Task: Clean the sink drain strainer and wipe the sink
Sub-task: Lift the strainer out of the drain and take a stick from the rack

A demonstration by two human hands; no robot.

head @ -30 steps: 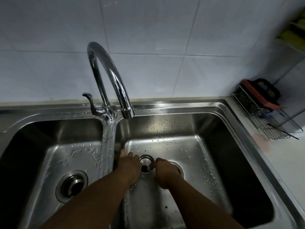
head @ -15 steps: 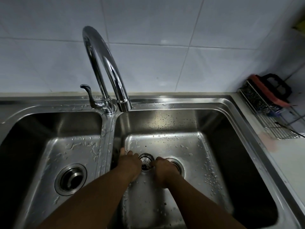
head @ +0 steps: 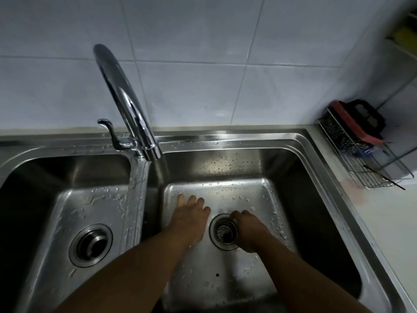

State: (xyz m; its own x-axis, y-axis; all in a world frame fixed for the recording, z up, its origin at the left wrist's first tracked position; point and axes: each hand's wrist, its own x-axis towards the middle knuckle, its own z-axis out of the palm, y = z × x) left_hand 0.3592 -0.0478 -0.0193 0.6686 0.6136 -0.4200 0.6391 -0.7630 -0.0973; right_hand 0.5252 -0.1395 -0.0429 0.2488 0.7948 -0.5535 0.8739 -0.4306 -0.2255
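Early going: the strainer [head: 225, 233] sits in the drain, specks inside. Right hand [head: 250, 231] at its three o'clock pinches the rim; left hand [head: 190, 219] lies flat, empty. Sink [head: 225, 279] unwiped.

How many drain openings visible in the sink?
2. One drain in the left basin floor, unobstructed. One drain with strainer in the right basin, between the left hand and right hand.

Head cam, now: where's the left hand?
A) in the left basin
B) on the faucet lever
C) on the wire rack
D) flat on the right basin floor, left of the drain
D: the left hand lies spread on the right basin floor beside the strainer.
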